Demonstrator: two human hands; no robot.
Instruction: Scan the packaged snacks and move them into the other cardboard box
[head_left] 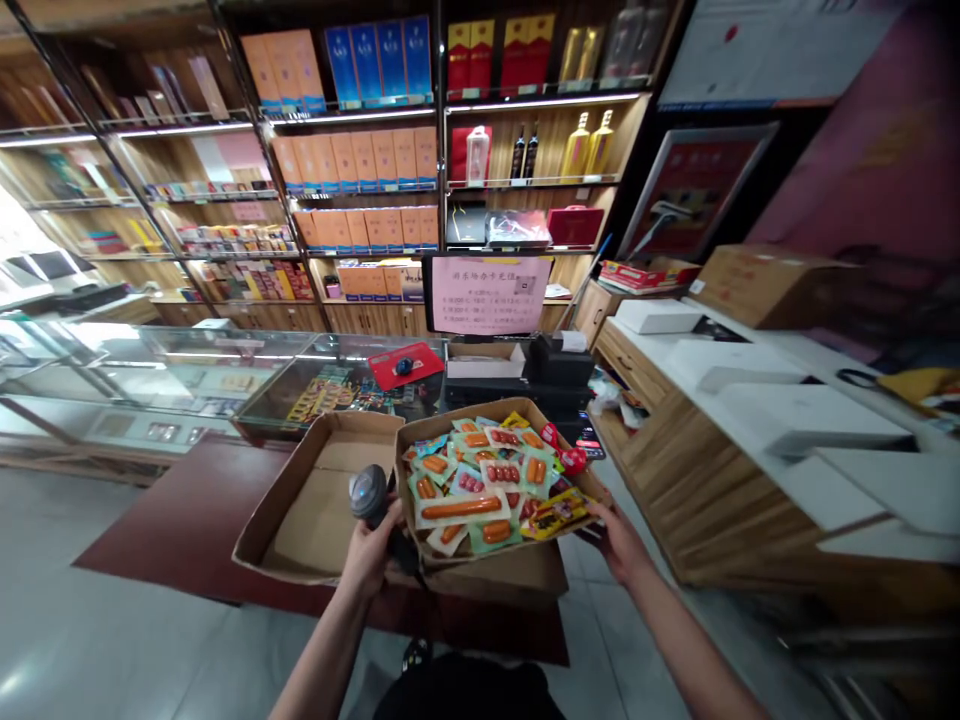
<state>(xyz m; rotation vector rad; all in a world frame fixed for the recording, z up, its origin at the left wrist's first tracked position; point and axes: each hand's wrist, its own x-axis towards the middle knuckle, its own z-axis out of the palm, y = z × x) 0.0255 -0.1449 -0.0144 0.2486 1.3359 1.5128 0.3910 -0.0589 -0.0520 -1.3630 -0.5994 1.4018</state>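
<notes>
A shallow cardboard box (pixel 517 556) filled with several small packets of sausages (pixel 480 475) is tilted toward me. My left hand (pixel 369 552) is closed at its left edge. Close against that hand is a dark grey, round-headed device (pixel 367 492); whether the hand holds this too, I cannot tell. At the box's right edge, my right hand (pixel 619 540) grips the cardboard beside a yellow snack packet (pixel 556 512). To the left lies an open, bare cardboard tray (pixel 315 510). More brown cardboard shows beneath the filled box.
A dark red table (pixel 187 515) stands below the boxes. Behind it are a glass display counter (pixel 165 375), a red mat (pixel 386 368) with a mouse, a monitor with a pink notice (pixel 491 292) and a small black printer (pixel 559 360). A white-topped counter (pixel 750 420) runs along the right.
</notes>
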